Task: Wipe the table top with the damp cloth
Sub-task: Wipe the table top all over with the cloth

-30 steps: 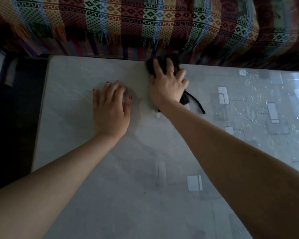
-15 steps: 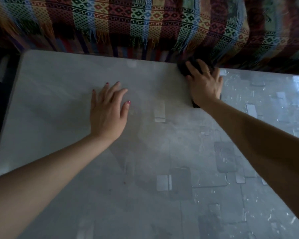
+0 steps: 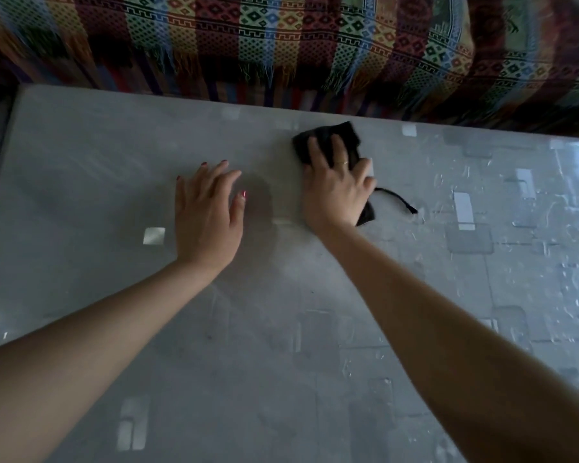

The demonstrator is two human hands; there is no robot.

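A glossy grey table top with pale square patterns fills most of the view. A dark, crumpled cloth lies on it near the far edge, with a thin strand trailing to the right. My right hand presses flat on the cloth, fingers spread over it, a ring on one finger. My left hand rests palm down on the bare table just left of it, fingers apart, holding nothing.
A colourful woven throw with fringes covers furniture right behind the table's far edge. The table's left edge borders a dark floor area. Wet streaks glint on the right part of the table top.
My right hand slid the cloth right along the far edge, then back left and slightly toward me. The left hand stayed flat in place.
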